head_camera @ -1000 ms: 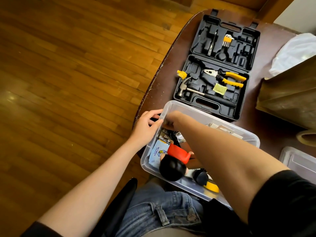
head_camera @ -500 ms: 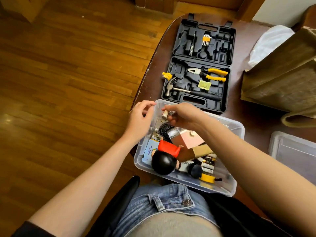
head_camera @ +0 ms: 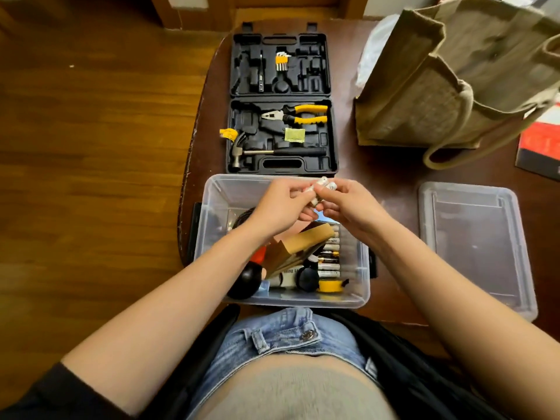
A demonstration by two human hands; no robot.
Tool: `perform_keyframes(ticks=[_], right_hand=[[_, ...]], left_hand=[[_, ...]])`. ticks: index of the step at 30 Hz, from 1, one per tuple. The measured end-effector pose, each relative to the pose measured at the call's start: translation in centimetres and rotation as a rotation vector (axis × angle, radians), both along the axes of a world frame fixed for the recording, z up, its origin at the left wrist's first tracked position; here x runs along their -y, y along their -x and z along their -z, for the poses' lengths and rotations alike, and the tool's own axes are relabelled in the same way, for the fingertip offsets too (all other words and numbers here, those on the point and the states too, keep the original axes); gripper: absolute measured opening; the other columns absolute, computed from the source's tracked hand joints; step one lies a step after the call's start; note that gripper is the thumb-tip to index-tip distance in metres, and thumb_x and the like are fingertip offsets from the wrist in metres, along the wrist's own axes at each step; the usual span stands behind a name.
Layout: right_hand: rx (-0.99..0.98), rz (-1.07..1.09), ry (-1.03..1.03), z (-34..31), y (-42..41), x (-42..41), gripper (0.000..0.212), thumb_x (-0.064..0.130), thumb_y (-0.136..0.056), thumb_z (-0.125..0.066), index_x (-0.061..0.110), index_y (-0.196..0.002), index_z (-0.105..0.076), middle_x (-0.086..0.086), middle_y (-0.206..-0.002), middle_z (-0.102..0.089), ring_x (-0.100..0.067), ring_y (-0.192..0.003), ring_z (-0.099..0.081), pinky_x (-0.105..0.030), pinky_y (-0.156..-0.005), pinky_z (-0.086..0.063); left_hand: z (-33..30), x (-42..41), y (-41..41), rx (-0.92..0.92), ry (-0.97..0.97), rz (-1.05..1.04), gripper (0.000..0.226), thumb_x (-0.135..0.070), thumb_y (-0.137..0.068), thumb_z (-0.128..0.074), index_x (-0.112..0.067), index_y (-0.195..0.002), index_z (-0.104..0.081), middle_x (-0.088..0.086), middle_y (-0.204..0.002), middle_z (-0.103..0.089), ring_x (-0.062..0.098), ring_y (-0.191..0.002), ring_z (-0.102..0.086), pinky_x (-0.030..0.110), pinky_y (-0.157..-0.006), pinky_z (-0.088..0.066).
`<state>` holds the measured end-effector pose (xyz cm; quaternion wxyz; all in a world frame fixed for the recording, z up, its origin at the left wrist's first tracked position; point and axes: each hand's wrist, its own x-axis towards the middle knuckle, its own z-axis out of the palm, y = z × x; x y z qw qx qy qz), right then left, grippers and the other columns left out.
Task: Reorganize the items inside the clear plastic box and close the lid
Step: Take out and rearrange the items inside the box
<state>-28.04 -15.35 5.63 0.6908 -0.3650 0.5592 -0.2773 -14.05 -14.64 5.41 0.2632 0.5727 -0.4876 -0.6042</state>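
The clear plastic box (head_camera: 212, 207) stands open at the table's near edge. Inside lie a row of batteries (head_camera: 328, 256), a brown cardboard piece (head_camera: 298, 245), a black-and-red figure (head_camera: 246, 278), a black round thing (head_camera: 307, 278) and a yellow tape measure (head_camera: 330, 285). Above the box's far half, my left hand (head_camera: 277, 209) and my right hand (head_camera: 348, 207) meet and together pinch a few small white batteries (head_camera: 321, 189). The box's clear lid (head_camera: 475, 247) lies flat on the table to the right.
An open black tool case (head_camera: 281, 116) with pliers, a hammer and hex keys lies just beyond the box. A tan fabric bag (head_camera: 448, 80) stands at the back right, a red book (head_camera: 542, 147) beside it. Wooden floor lies left of the table edge.
My view has swung right. My left hand left the box's left rim and joined my right hand above the box. Both now hold the small batteries higher up.
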Motion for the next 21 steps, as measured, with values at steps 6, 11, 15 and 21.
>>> perform_keyframes(ticks=[6, 11, 15, 21], right_hand=[[-0.351, -0.196, 0.092, -0.1, 3.7, -0.2, 0.011, 0.011, -0.094, -0.055, 0.002, -0.088, -0.059, -0.002, -0.062, -0.052, -0.008, -0.051, -0.045, -0.016, -0.048, -0.037], [-0.714, -0.635, 0.206, 0.6, 4.2, -0.5, 0.021, 0.013, -0.090, -0.057, -0.006, -0.097, -0.061, -0.014, -0.077, -0.064, -0.022, -0.066, -0.057, -0.033, -0.066, -0.047], [-0.889, -0.814, 0.197, 2.0, 3.6, -0.6, 0.020, 0.013, -0.089, -0.053, -0.005, -0.095, -0.062, -0.020, -0.090, -0.068, -0.034, -0.086, -0.064, -0.037, -0.070, -0.049], [-1.063, -1.146, 0.309, 3.6, 1.9, -1.0, 0.031, 0.009, -0.090, -0.048, 0.016, -0.061, -0.039, -0.002, -0.064, -0.044, -0.025, -0.069, -0.047, -0.025, -0.047, -0.031]], left_hand=[[0.0, -1.3, 2.3, 0.153, -0.132, 0.167, 0.016, -0.028, -0.097, -0.052, -0.012, -0.092, -0.053, 0.003, -0.075, -0.067, 0.021, -0.067, -0.066, 0.029, -0.068, -0.056], [1.4, -3.1, 2.8, 0.742, 0.368, 0.738, 0.014, -0.023, -0.093, -0.054, -0.014, -0.096, -0.065, 0.005, -0.103, -0.063, 0.024, -0.099, -0.057, 0.038, -0.081, -0.046], [2.4, -2.6, 2.0, 0.953, 0.484, 0.798, 0.038, -0.019, -0.088, -0.059, -0.022, -0.126, -0.054, 0.004, -0.137, -0.042, 0.026, -0.123, -0.037, 0.040, -0.096, -0.035], [2.2, -2.6, -1.5, 0.824, 0.399, 0.642, 0.051, -0.007, -0.087, -0.057, -0.028, -0.133, -0.052, -0.003, -0.125, -0.055, 0.021, -0.112, -0.042, 0.036, -0.085, -0.044]])
